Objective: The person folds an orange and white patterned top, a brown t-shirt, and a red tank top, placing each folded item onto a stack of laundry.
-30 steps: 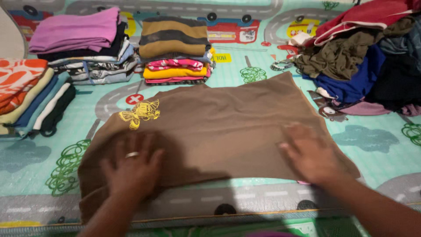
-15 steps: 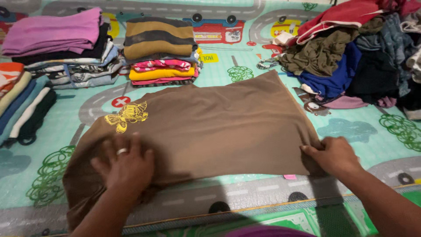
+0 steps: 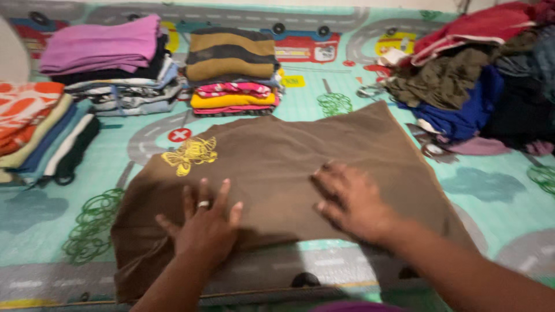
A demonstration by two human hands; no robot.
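Brown fabric, a folded garment (image 3: pixel 324 156) with a yellow butterfly print (image 3: pixel 191 155) near its left end, lies spread flat on a play mat (image 3: pixel 491 190) printed with grey roads, green trees and small vehicles. Both hands rest palm down on its near half. The left hand (image 3: pixel 205 228) lies near the cloth's front left part, its fingers (image 3: pixel 222 193) spread apart and pointing away from the person, a pale ring on one of them; the butterfly print sits just beyond the fingertips. The right hand (image 3: pixel 352 199) lies flat near the middle of the garment, slightly blurred, with fingers (image 3: pixel 326 173) loosely apart and pointing to the left toward the other hand. Neither hand grips the fabric; the cloth passes under both palms and extends past them on every side, its far right corner reaching toward the unsorted heap.

Beyond the garment stand folded stacks: a purple-topped stack (image 3: pixel 110 60) at the far left, a stack topped by a brown-and-dark striped piece (image 3: pixel 231 55) over pink and yellow items, and an orange-patterned stack (image 3: pixel 34 124) at the left edge. A loose heap of clothes (image 3: pixel 480 75) in red, olive, blue and black lies at the far right.
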